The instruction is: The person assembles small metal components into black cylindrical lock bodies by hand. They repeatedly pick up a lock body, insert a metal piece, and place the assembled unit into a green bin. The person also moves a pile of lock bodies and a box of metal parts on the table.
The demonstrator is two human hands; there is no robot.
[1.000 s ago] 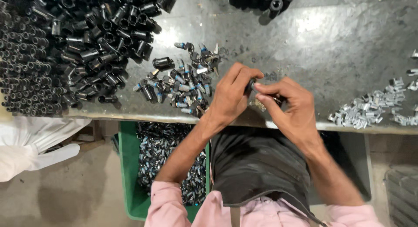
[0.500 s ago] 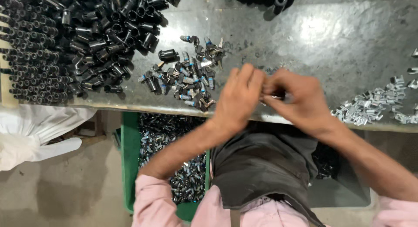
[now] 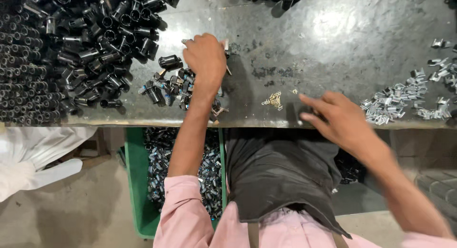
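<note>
The left hand lies on the metal table, with its back turned up, on the small heap of mixed parts. Its fingers are bent down into the heap, so I cannot tell if they are closed on a part or not. This heap of dark and silver pieces is just beside the big pile of black tubes, which fills the far left of the table.

The right hand is at the near edge of the table, well apart from the left hand. It is a little blurred. Its fingers are stretched out and spread, and it holds nothing. The fingertips point toward a few small brass clips that lie on the table between the two hands. To the right of this hand there is a heap of silver clips.

Under the table edge, below the left forearm, stands a green bin with more mixed parts inside.
</note>
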